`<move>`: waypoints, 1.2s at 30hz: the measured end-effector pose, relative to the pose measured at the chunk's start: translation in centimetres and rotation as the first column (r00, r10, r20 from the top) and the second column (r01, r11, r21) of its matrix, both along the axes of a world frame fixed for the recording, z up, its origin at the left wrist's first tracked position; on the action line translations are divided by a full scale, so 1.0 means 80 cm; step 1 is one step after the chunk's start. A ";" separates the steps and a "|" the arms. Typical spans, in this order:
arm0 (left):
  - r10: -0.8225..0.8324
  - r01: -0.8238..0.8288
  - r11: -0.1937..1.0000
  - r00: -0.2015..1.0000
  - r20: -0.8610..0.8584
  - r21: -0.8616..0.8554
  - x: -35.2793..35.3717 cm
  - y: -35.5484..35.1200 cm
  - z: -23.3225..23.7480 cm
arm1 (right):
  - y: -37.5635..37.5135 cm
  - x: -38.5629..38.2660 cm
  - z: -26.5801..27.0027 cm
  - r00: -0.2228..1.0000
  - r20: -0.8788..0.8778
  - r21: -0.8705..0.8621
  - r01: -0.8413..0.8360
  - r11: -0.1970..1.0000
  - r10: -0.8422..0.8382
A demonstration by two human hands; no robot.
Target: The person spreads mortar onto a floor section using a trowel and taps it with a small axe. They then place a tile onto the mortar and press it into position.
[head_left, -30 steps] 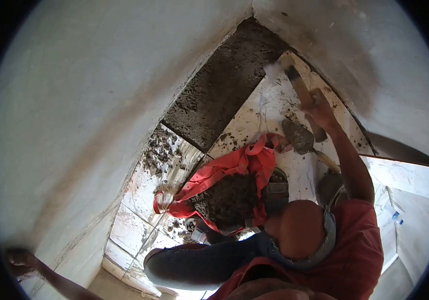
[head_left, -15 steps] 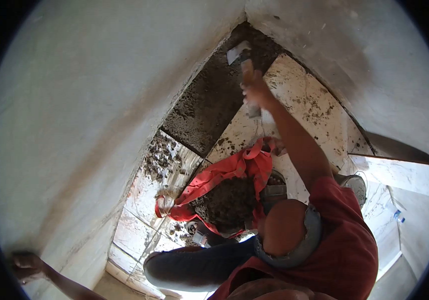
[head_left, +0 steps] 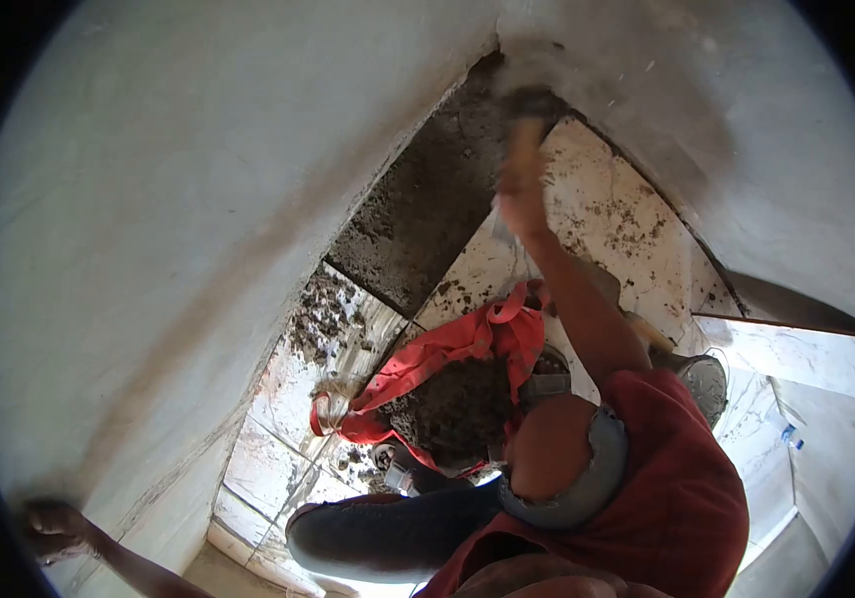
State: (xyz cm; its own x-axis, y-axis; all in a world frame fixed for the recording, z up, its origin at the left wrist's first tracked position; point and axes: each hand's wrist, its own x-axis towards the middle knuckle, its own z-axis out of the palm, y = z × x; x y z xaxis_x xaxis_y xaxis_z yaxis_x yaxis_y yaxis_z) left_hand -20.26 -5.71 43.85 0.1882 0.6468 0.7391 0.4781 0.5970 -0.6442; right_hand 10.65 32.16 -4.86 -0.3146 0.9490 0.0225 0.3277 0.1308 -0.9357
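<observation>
My right hand [head_left: 523,204] grips the wooden handle of a trowel [head_left: 524,145], its blade smeared by motion near the far corner where the walls meet. Below the blade lies a strip of dark wet mortar [head_left: 418,209] beside a pale, mortar-spotted floor tile [head_left: 612,199]. At the lower left edge, my left hand [head_left: 57,528] leans on the wall; its fingers are dim but look spread, with nothing seen in them. Between my legs sits a heap of dark mortar [head_left: 452,404] on a red cloth [head_left: 427,349].
Grey walls [head_left: 178,219] close in on both sides. A round mortar-coated container [head_left: 704,387] stands right of my arm, near another tool's handle [head_left: 650,332]. A small bottle [head_left: 791,436] lies farther right. Loose mortar crumbs dot the left tiles [head_left: 323,319].
My right hand and the trowel have shifted up and right toward the right-hand wall. My arm has uncovered a grey tool on the tile. The left hand stays on the wall.
</observation>
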 end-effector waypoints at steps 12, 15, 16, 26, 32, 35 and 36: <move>-0.036 0.038 0.999 0.997 0.065 -0.037 -0.003 -0.004 -0.006 | 0.009 0.013 0.118 0.770 -0.504 -0.174 0.354 0.919 -0.392; 0.057 -0.055 0.997 0.998 0.037 -0.048 -0.024 -0.036 0.017 | 0.024 -0.005 -0.052 0.990 -0.105 -0.355 -0.126 0.926 0.095; 0.141 -0.143 0.987 0.989 -0.042 -0.068 -0.031 -0.045 0.025 | 0.031 0.018 -0.054 0.972 -0.216 -0.500 -0.193 0.844 0.095; 0.127 -0.139 0.989 0.973 -0.190 -0.047 -0.046 -0.043 0.038 | 0.007 0.000 0.055 0.824 -0.444 -0.254 0.261 0.931 -0.352; 0.040 -0.043 0.999 0.989 -0.141 -0.019 -0.033 -0.030 0.028 | 0.042 0.039 0.088 0.968 -0.204 -0.681 -0.247 0.689 0.146; 0.150 -0.156 0.986 0.984 -0.097 -0.054 -0.062 -0.072 0.036 | 0.018 0.049 0.137 0.987 -0.149 -0.344 0.012 0.939 -0.067; 0.174 -0.178 0.984 0.981 -0.091 -0.032 -0.058 -0.068 0.035 | 0.017 0.039 0.126 0.987 -0.147 -0.349 0.014 0.937 -0.069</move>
State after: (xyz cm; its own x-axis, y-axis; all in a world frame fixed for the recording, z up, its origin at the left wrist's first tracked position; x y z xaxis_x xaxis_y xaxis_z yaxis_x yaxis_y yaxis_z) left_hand -24.92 -11.16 46.63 0.1313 0.7041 0.6979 0.3087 0.6399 -0.7037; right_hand 13.75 33.49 5.22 -0.2937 0.9186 -0.2642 0.1735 -0.2206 -0.9598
